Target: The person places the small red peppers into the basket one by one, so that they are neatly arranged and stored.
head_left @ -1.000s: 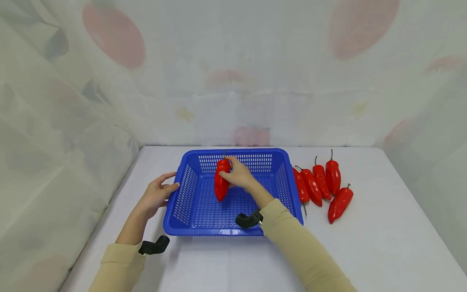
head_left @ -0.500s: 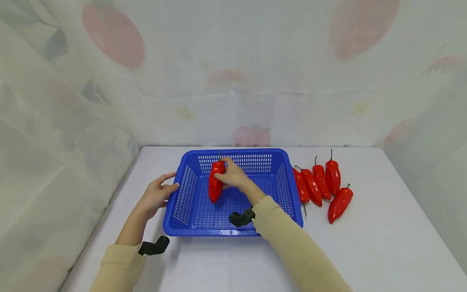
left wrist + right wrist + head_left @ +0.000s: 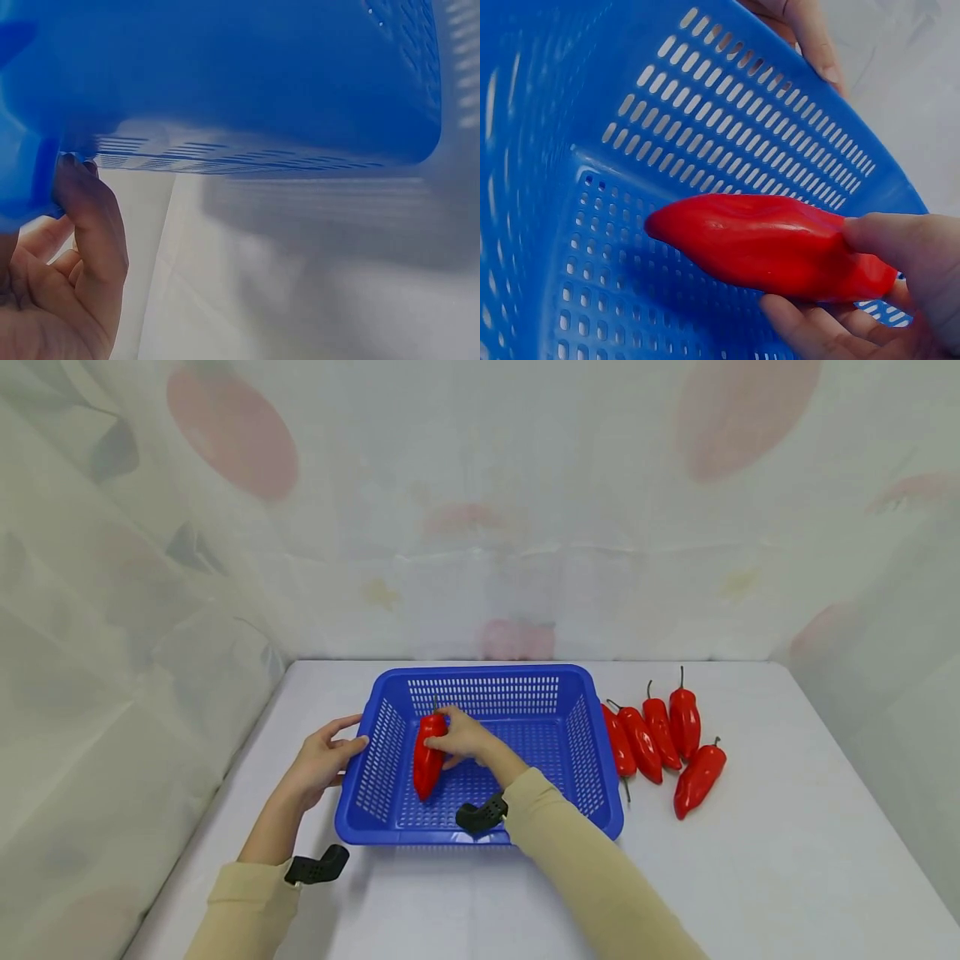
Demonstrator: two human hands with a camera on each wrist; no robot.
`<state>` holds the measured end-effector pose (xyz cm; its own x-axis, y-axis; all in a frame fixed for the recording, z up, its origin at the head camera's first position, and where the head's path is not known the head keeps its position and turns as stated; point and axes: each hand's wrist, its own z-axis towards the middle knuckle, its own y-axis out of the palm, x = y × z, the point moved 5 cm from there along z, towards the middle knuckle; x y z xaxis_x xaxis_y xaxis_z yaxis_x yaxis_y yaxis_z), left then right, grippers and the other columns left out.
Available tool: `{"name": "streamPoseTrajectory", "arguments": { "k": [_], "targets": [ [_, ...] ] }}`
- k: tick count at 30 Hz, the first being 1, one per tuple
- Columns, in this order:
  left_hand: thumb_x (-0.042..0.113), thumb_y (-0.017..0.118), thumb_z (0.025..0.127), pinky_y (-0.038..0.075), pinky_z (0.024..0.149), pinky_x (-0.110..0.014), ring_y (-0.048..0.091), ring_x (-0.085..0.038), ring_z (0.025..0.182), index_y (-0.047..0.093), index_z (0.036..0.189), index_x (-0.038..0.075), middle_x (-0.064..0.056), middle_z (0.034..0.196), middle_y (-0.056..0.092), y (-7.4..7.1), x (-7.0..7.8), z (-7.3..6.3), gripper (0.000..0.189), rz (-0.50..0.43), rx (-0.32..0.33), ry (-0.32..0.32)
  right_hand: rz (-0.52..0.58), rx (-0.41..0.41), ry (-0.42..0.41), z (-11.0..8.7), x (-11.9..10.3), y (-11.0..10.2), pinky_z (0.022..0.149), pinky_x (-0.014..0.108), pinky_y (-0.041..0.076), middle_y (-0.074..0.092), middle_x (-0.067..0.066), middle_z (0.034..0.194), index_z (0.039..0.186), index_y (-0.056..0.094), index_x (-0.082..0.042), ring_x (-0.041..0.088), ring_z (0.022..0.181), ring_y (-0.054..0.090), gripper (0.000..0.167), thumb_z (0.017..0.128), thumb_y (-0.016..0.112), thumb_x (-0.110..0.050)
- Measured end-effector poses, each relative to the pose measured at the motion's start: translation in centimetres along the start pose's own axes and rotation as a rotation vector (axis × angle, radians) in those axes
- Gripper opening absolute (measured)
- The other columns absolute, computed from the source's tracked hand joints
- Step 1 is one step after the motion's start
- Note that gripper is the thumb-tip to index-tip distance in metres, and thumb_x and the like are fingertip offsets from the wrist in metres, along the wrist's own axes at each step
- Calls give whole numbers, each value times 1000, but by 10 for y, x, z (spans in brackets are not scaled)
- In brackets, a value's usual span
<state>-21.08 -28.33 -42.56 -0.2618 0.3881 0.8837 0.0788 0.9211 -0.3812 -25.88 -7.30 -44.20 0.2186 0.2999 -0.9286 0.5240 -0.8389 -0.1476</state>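
Observation:
A glossy red pepper (image 3: pixel 428 758) with a thin green stem is held in my right hand (image 3: pixel 467 735), inside the left half of the blue basket (image 3: pixel 480 837). In the right wrist view the thumb lies on the upper side of the pepper (image 3: pixel 757 244) and the fingers come under it, its tip pointing away from the hand over the perforated floor. My left hand (image 3: pixel 322 762) grips the basket's left rim, thumb on top. The left wrist view shows the fingers (image 3: pixel 94 217) curled up beneath the rim, against the basket's outer wall (image 3: pixel 247 75).
Several more red peppers lie on the white table right of the basket, one pepper (image 3: pixel 619 743) close against its right wall and another pepper (image 3: pixel 700 779) nearer the front. A pale printed cloth (image 3: pixel 600 585) hangs behind and along the sides.
My right hand has carried the pepper leftward and lower, nearer the basket's left side and floor. The left hand, the basket and the peppers on the table stay put.

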Motion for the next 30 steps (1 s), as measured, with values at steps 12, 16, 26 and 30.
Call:
{"name": "streamPoseTrajectory", "arguments": {
  "k": [12, 16, 26, 30],
  "targets": [
    [33, 56, 91, 57, 68, -40, 68, -22, 77, 32, 142, 17, -19, 105, 63, -1, -1, 0, 58, 15, 8, -12, -59, -99, 52, 4, 3, 18, 77, 46, 54, 52, 18, 119, 135, 38, -7, 32, 98, 59, 60, 83, 67, -11],
    [33, 56, 91, 56, 69, -40, 68, -22, 77, 32, 142, 17, -20, 106, 62, 0, -1, 0, 59, 18, 10, -11, -92, -105, 55, 6, 5, 22, 77, 43, 55, 53, 17, 119, 135, 38, -6, 30, 94, 61, 60, 83, 67, -13],
    [33, 56, 92, 56, 68, -41, 68, -22, 78, 32, 143, 17, -21, 108, 61, 0, -1, 0, 59, 24, 17, -18, -124, -117, 85, 8, 6, 29, 79, 40, 54, 52, 19, 118, 136, 35, -3, 25, 84, 61, 62, 83, 66, -10],
    [32, 55, 92, 56, 68, -41, 68, -22, 78, 32, 143, 17, -21, 107, 62, 0, -1, 0, 58, 17, 18, -19, -155, -125, 100, 9, 9, 31, 77, 38, 55, 54, 18, 114, 135, 36, -2, 26, 84, 62, 60, 83, 67, -10]
  ]
}}
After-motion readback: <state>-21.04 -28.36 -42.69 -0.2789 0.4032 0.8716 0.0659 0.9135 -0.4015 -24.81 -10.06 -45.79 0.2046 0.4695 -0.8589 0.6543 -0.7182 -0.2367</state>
